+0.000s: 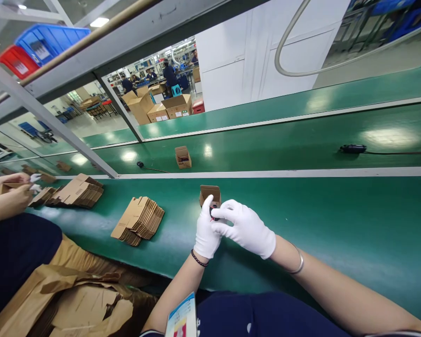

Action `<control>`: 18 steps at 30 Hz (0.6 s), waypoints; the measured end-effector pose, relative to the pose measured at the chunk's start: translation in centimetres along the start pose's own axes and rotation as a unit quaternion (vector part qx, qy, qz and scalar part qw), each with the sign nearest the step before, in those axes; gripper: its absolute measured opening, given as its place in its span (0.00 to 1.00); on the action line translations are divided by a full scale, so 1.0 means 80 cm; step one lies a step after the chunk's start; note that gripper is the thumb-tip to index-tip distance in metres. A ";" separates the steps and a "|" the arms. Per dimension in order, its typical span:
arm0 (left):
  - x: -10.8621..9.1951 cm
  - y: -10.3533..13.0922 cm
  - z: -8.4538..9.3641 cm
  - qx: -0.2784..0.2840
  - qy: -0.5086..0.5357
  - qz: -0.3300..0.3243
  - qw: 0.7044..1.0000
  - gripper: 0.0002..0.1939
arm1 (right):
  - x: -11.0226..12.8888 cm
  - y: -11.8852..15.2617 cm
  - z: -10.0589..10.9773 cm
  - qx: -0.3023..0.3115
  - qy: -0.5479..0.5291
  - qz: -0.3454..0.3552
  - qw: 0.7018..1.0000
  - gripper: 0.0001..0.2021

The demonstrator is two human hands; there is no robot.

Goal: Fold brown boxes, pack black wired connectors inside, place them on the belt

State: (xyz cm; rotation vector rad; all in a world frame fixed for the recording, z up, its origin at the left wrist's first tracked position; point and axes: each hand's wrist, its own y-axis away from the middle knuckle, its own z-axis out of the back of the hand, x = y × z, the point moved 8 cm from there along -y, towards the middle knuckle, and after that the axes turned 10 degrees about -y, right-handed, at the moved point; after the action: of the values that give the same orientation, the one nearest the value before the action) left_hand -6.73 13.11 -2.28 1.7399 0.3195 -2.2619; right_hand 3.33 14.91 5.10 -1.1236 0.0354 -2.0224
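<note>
White gloves cover both my hands, which meet just in front of a small open cardboard box [210, 191]. Between their fingertips is a small dark part [214, 214] with a bit of red on it; its kind is too small to make out. My left hand [207, 235] is closed around it from the near side. From the right, my right hand [244, 229] pinches at the same part with thumb and fingers. The gloves hide the lower front of the box.
A stack of flat folded cartons [140, 220] lies left on the green bench, with another stack [77, 191] beyond. A co-worker's hands [16, 189] hold cardboard at far left. Behind the white rail [266, 174] are a small box [183, 157] and a black corded device [352, 149].
</note>
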 end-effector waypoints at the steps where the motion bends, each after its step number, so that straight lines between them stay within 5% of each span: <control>1: -0.002 0.000 0.006 -0.023 -0.033 -0.018 0.999 0.33 | 0.000 -0.001 -0.002 0.006 -0.019 0.003 1.000 0.12; 9: -0.003 0.013 0.009 -0.100 -0.029 -0.044 0.994 0.37 | -0.037 -0.005 -0.016 -0.058 -0.121 -0.170 0.976 0.08; 14: -0.004 0.017 0.011 -0.086 -0.125 -0.065 0.986 0.41 | -0.045 -0.017 -0.013 -0.045 -0.141 -0.135 0.980 0.03; 18: -0.006 -0.023 0.042 -0.030 -0.201 -0.166 0.965 0.55 | -0.047 -0.060 0.013 -0.013 -0.074 -0.090 0.993 0.04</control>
State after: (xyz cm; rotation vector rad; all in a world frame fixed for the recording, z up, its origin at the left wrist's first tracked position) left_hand -10.24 13.74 -0.95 1.2254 0.6193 -2.7359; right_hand 2.06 20.95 4.93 -1.3321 -0.1201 -2.0934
